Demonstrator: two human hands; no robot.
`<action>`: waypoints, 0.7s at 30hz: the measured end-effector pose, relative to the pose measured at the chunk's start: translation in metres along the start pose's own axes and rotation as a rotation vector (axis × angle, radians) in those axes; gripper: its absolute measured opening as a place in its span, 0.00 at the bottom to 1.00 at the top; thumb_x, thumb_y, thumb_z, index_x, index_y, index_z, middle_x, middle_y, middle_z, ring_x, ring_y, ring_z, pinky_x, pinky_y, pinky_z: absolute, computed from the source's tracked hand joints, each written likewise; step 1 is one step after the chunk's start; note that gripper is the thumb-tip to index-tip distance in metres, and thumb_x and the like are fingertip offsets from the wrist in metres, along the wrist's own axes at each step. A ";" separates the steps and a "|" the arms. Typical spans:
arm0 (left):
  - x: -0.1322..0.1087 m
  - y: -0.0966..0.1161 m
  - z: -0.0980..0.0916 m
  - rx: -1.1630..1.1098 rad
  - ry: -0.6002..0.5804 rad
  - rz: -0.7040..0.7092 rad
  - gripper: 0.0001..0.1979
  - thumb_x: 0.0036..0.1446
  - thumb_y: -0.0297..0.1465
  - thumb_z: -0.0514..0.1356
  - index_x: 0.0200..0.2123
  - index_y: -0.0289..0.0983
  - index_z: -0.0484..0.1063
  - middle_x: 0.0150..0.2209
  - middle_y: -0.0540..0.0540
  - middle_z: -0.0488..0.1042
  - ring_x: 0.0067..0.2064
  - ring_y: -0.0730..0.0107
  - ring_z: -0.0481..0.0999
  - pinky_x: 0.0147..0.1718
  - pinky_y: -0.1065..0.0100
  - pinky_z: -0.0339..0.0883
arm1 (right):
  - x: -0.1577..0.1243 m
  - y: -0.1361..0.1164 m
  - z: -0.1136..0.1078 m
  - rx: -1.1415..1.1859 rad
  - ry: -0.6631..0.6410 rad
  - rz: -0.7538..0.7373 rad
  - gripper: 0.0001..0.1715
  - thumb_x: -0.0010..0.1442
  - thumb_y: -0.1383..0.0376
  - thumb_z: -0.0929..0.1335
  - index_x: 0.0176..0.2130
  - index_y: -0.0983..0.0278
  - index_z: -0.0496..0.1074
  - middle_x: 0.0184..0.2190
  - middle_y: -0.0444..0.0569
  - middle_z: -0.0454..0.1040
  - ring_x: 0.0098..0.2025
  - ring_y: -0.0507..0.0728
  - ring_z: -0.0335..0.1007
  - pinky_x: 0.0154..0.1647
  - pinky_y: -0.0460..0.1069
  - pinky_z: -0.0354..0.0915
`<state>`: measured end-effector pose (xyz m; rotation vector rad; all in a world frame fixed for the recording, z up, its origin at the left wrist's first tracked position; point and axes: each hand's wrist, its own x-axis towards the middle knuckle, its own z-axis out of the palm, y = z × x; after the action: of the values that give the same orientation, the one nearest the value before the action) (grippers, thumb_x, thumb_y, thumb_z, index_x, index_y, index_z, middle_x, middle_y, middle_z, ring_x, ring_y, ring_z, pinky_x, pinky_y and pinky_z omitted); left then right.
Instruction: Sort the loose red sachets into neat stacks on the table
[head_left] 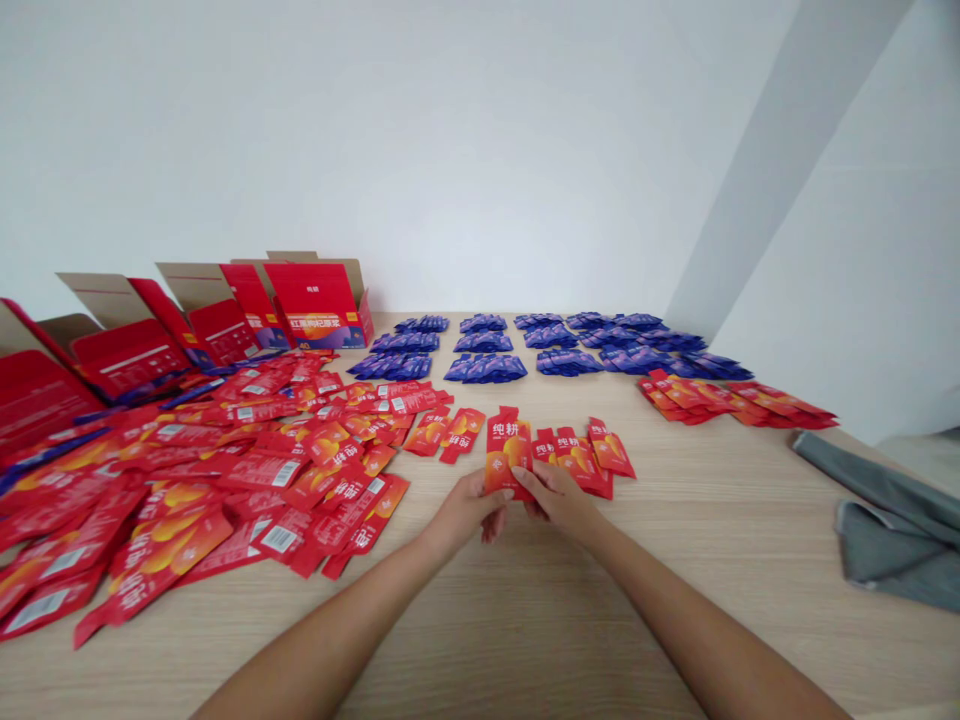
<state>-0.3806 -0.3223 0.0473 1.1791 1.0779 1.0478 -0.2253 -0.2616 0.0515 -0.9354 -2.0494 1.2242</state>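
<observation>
Upright between my two hands is a red and orange pouch (pixel 508 445) with white lettering and a small spout-like tab on top. My left hand (pixel 471 505) pinches its lower left corner. My right hand (pixel 555 497) grips the lower right, its thumb lying across the front. Whether more than one pouch is in the grip I cannot tell. Just behind my right hand several more red pouches (pixel 576 455) lie overlapped on the table, partly hidden by it. Two loose red pouches (pixel 459 432) lie beyond my left hand.
A big heap of red pouches (pixel 247 450) covers the left side, with open red cartons (pixel 319 300) behind it. Blue pouches (pixel 484 368) lie in rows of piles at the back. Red piles (pixel 735 398) and a grey cloth (pixel 896 530) are at right.
</observation>
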 end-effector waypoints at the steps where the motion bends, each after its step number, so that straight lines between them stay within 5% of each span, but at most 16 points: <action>1: -0.001 -0.001 0.001 0.033 0.016 -0.002 0.19 0.47 0.47 0.60 0.31 0.38 0.62 0.11 0.59 0.62 0.11 0.79 0.56 0.11 0.76 0.51 | 0.001 0.001 0.001 0.010 0.041 0.003 0.26 0.60 0.45 0.59 0.22 0.59 0.59 0.16 0.41 0.63 0.20 0.52 0.59 0.23 0.48 0.56; 6: -0.004 -0.007 0.011 0.271 0.102 -0.055 0.20 0.53 0.50 0.52 0.21 0.40 0.57 0.08 0.60 0.52 0.10 0.78 0.53 0.12 0.73 0.50 | 0.006 0.001 -0.005 -0.072 0.243 -0.044 0.24 0.59 0.46 0.60 0.22 0.59 0.56 0.19 0.42 0.62 0.24 0.54 0.59 0.26 0.48 0.57; 9: -0.004 -0.007 0.005 0.575 0.146 0.075 0.23 0.59 0.46 0.47 0.18 0.39 0.59 0.13 0.54 0.61 0.17 0.75 0.62 0.21 0.71 0.60 | 0.008 0.003 -0.029 -0.122 0.379 -0.046 0.24 0.61 0.47 0.57 0.24 0.59 0.60 0.22 0.43 0.67 0.26 0.55 0.63 0.29 0.49 0.59; 12: 0.002 -0.008 -0.016 0.843 0.328 0.286 0.13 0.59 0.39 0.51 0.30 0.37 0.68 0.29 0.47 0.73 0.32 0.67 0.73 0.34 0.65 0.67 | 0.011 0.016 -0.067 -0.370 0.515 0.037 0.26 0.65 0.51 0.52 0.29 0.61 0.66 0.27 0.47 0.72 0.30 0.56 0.67 0.32 0.48 0.61; 15: 0.016 -0.014 -0.043 1.049 0.464 0.397 0.14 0.57 0.33 0.55 0.45 0.35 0.67 0.46 0.40 0.73 0.50 0.59 0.71 0.49 0.56 0.65 | 0.016 0.035 -0.102 -0.777 0.464 0.253 0.24 0.65 0.62 0.52 0.31 0.64 0.71 0.34 0.55 0.76 0.37 0.58 0.70 0.37 0.49 0.61; 21: 0.047 -0.019 -0.065 1.398 0.421 0.180 0.28 0.59 0.34 0.55 0.59 0.25 0.56 0.61 0.27 0.59 0.64 0.49 0.58 0.59 0.52 0.55 | 0.018 0.056 -0.118 -0.917 0.416 0.351 0.20 0.61 0.66 0.58 0.28 0.68 0.75 0.34 0.61 0.77 0.38 0.61 0.72 0.42 0.52 0.59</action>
<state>-0.4355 -0.2672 0.0203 2.2049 2.2148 0.5795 -0.1318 -0.1692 0.0529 -1.8343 -2.1193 0.1067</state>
